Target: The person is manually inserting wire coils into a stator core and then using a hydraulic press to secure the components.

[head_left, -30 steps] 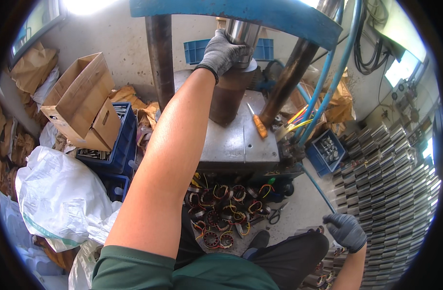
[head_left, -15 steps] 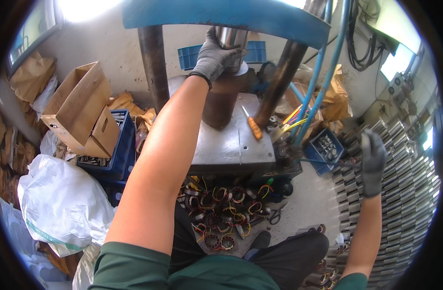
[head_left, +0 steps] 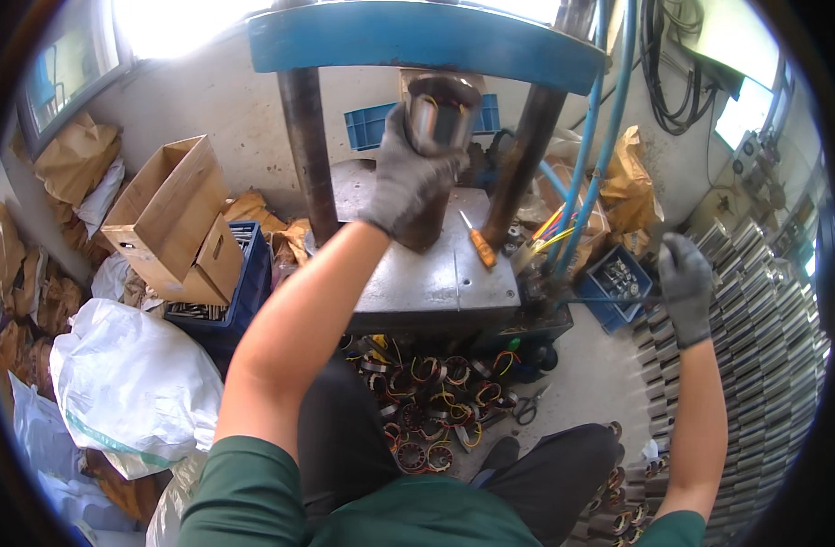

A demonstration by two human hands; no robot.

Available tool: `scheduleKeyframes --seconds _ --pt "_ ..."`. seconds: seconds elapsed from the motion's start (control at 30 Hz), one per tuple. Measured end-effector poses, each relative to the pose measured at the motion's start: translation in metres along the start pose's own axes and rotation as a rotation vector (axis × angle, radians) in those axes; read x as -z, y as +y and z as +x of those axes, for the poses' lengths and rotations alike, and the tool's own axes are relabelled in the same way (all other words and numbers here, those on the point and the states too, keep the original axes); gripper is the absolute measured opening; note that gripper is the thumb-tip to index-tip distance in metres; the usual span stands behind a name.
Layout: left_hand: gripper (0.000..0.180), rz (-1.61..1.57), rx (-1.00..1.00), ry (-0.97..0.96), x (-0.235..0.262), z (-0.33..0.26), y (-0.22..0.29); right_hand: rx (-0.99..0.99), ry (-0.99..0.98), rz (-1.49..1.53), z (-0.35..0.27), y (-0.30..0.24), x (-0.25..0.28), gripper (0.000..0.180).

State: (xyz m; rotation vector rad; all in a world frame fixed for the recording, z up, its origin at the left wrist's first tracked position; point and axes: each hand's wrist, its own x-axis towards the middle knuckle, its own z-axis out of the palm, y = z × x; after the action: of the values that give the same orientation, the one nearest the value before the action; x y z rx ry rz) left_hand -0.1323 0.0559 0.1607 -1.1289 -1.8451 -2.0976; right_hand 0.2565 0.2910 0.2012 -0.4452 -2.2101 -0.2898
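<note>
My left hand (head_left: 413, 178), in a grey work glove, grips a shiny metal cylinder (head_left: 440, 123) at its side and lower edge. The cylinder tilts so that its dark open mouth shows, with a bit of coloured wire inside. Under it stands a dark round post (head_left: 424, 228) on the press's steel bed (head_left: 381, 283); the blue crossbeam (head_left: 427, 41) is above. Off to the right, my gloved right hand (head_left: 686, 287) has its fingers stretched upward, its palm beside the end of a thin lever rod (head_left: 609, 299). Whether they touch is hard to see.
An orange-handled screwdriver (head_left: 482, 248) lies on the bed. Wound stators (head_left: 427, 419) and scissors (head_left: 527, 408) lie on the floor below. Stacked metal tubes (head_left: 755, 365) fill the right; a blue crate (head_left: 609, 314) holds small parts. At left are a cardboard box (head_left: 167, 219) and white sack (head_left: 135, 383).
My left hand has drawn the cylinder nearer and lower, off the post's top, and tipped it so its mouth shows. My right hand has shifted slightly left and up; the view has shifted too.
</note>
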Motion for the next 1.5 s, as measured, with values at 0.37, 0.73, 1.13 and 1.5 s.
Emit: scheduleKeyframes --seconds 0.37,0.73,1.13,1.5 --pt "0.074 -0.845 0.902 0.246 0.024 -0.175 -0.049 0.291 -0.341 0.180 -0.068 -0.170 0.014 0.058" --pt "0.068 -0.754 0.798 0.360 0.024 -0.163 -0.076 -0.055 -0.479 0.731 -0.053 -0.279 -0.211 0.090" --pt "0.061 -0.110 0.680 0.144 0.082 -0.111 -0.133 0.004 -0.683 0.566 -0.050 -0.264 -0.257 0.110" --pt "0.037 -0.301 0.592 0.292 0.073 -0.112 -0.169 0.075 -0.581 0.394 -0.080 -0.242 -0.210 0.115"
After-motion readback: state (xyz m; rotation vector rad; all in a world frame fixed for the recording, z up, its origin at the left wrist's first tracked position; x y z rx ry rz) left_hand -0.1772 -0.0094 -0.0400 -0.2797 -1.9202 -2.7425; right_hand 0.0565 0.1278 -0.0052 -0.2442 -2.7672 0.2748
